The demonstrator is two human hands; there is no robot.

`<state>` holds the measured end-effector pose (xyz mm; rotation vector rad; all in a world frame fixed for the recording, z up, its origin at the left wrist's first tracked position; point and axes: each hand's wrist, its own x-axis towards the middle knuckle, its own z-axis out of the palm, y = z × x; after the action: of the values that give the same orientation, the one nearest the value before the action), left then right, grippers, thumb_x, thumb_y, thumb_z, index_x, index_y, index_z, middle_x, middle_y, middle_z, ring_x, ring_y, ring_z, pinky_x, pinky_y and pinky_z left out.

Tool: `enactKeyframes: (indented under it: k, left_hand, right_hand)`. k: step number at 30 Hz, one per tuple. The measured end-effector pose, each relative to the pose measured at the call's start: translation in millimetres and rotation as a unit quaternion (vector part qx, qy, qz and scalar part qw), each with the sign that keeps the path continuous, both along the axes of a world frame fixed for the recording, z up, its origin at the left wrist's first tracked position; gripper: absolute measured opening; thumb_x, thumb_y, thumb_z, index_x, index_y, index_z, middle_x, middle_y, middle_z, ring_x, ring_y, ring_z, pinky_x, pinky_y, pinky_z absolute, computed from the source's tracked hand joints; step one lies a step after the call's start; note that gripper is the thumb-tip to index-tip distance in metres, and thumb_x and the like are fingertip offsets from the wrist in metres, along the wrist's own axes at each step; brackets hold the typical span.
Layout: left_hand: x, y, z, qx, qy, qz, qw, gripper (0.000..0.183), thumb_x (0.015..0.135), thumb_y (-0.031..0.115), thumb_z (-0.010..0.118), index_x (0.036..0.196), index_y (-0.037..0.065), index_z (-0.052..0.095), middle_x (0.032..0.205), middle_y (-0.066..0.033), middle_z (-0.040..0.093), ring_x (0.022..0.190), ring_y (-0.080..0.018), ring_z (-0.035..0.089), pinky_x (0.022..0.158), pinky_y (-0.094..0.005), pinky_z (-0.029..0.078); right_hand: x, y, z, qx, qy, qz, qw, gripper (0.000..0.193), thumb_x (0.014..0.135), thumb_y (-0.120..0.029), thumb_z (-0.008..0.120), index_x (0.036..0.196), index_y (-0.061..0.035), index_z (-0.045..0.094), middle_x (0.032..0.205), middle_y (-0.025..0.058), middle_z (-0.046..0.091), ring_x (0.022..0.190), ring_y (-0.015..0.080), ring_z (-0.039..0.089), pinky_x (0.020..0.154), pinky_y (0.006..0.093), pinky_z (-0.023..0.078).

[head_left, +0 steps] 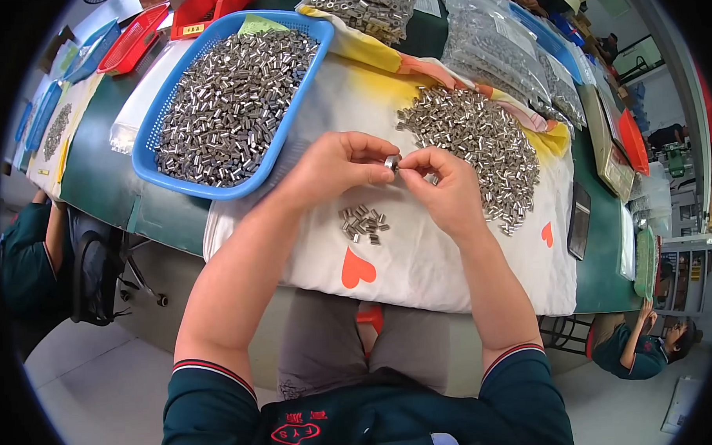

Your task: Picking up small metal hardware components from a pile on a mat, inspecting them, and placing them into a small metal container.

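Over the white cloth [420,263], my left hand [342,166] pinches a small shiny metal cylinder [391,163] between thumb and fingers. My right hand [446,186] is closed in a pinch right at the cylinder's right side; its fingertips hide whatever is in them. Below the hands lies a small cluster of short metal sleeves [362,223]. To the right spreads a large heap of similar metal sleeves [486,143]. At the left a blue plastic basket [146,163] holds a great many more, with a greenish paper slip [261,24] at its far end.
Clear bags of metal parts [495,49] stand along the far side. Red trays [134,40] sit at the far left. A dark phone-like slab [579,221] lies on the green table [96,188] at right. Co-workers sit to the left [28,257] and right [639,350].
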<state>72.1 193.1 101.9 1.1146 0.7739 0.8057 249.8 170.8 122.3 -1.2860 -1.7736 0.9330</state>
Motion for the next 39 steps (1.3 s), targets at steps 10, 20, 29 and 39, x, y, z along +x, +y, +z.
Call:
enactKeyframes:
  k: [10, 20, 29, 39]
  left_hand:
    - [-1.2, -1.9, -2.0, 0.020, 0.023, 0.021, 0.999, 0.030, 0.070, 0.003, 0.065, 0.098, -0.004, 0.057, 0.087, -0.0082, 0.061, 0.078, -0.0106, 0.057, 0.069, -0.0220, 0.047]
    - [-4.9, -6.5, 3.4, 0.053, 0.076, -0.049, 0.995, 0.030, 0.068, 0.003, 0.067, 0.097, -0.003, 0.058, 0.087, -0.0053, 0.061, 0.077, -0.0077, 0.055, 0.069, -0.0213, 0.045]
    - [-1.5, -3.4, 4.8, 0.055, 0.080, -0.056, 0.994, 0.027, 0.071, -0.002, 0.062, 0.098, -0.003, 0.056, 0.087, -0.0046, 0.060, 0.078, -0.0084, 0.056, 0.071, -0.0210, 0.046]
    - [-0.9, -0.2, -0.6, 0.000, -0.001, 0.005, 1.000, 0.032, 0.072, 0.003, 0.063, 0.101, -0.005, 0.054, 0.085, -0.0077, 0.060, 0.078, -0.0108, 0.057, 0.070, -0.0215, 0.046]
  right_hand:
    - [-7.3, -7.1, -0.6, 0.134, -0.066, -0.003, 0.989, 0.010, 0.069, -0.004, 0.060, 0.079, -0.0037, 0.060, 0.072, 0.0080, 0.059, 0.065, 0.0197, 0.056, 0.058, 0.0272, 0.043]
    - [7.8, 31.6, 12.3, 0.024, -0.137, -0.013, 0.990, 0.013, 0.069, -0.008, 0.059, 0.081, -0.0050, 0.061, 0.073, 0.0078, 0.058, 0.069, 0.0189, 0.056, 0.064, 0.0286, 0.044]
    - [-2.8, 63.0, -18.7, 0.283, -0.360, 0.027, 0.888, 0.008, 0.068, -0.008, 0.053, 0.072, -0.0055, 0.060, 0.067, 0.0099, 0.055, 0.070, 0.0275, 0.052, 0.064, 0.0393, 0.041]
    - [-0.6, 0.2, -3.8, -0.032, 0.048, -0.006, 0.998, 0.010, 0.071, -0.003, 0.057, 0.080, -0.0020, 0.059, 0.077, 0.0046, 0.060, 0.067, 0.0097, 0.055, 0.060, 0.0223, 0.044]
